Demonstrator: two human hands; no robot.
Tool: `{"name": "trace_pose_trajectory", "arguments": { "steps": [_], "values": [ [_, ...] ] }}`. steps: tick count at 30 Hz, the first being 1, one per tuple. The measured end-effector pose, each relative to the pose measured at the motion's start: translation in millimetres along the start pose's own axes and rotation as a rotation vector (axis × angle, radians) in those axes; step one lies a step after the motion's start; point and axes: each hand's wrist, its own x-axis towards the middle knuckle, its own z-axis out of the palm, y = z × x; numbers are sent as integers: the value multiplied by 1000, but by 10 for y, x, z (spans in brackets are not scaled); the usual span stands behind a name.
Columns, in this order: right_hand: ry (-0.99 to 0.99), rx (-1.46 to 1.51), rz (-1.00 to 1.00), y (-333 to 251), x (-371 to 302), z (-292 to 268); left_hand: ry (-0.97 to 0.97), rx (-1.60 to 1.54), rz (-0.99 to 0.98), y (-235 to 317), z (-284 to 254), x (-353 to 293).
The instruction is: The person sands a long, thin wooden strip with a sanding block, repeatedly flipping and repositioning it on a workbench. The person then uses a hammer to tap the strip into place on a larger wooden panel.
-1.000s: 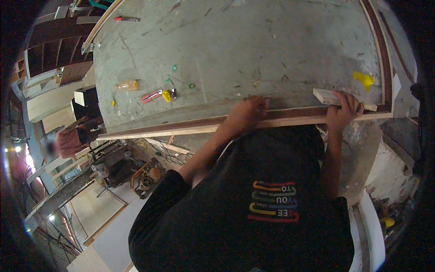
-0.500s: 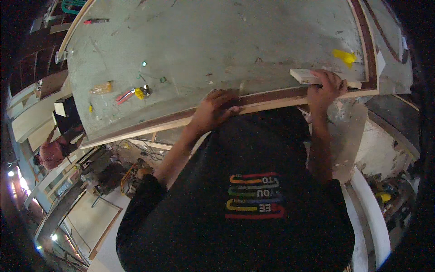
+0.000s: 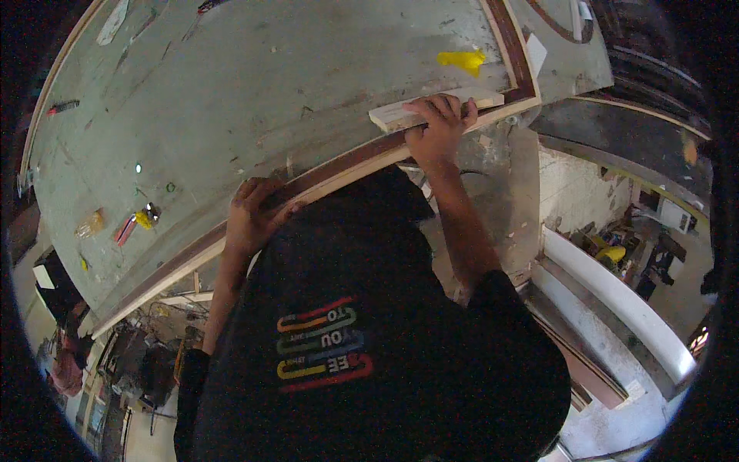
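A long wooden frame (image 3: 339, 175), with a brown inner strip and a pale outer strip, runs along the near edge of the large grey-green tabletop (image 3: 308, 85). My left hand (image 3: 255, 212) is closed over this frame edge near its middle, fingers curled on the far side. Further right, close to the frame's corner, a pale flat wooden block (image 3: 396, 115) lies along the inner side of the strip. My right hand (image 3: 443, 127) grips that block from above, its fingers bent over it and its palm against the frame. The block's middle is hidden under the fingers.
Yellow sheet scrap (image 3: 462, 61) lies beyond the block. Red-handled pliers (image 3: 125, 229), a yellowish packet (image 3: 89, 223) and a red-and-black tool (image 3: 63, 107) rest at the left. Another person (image 3: 68, 373) is at the far left. A dark bench (image 3: 623, 138) stands to the right.
My view has swung to the right, so the tabletop and hands appear further left and tilted. Both hands keep their places on the frame and the block.
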Motion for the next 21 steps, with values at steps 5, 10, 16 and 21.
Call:
{"name": "trace_pose_trajectory", "arguments": {
  "steps": [5, 10, 16, 21],
  "values": [
    [-60, 8, 3, 360, 87, -179, -33, -29, 37, -8, -40, 24],
    [-81, 58, -78, 596, 124, -348, -32, 4, 13, -17, -27, -2],
    [-151, 116, -134, 715, 264, -549, -4, -13, 30, -24, -13, -16],
    [-237, 94, -154, 726, 312, -561, -12, -4, -32, -17, -21, -37]
  ]
}}
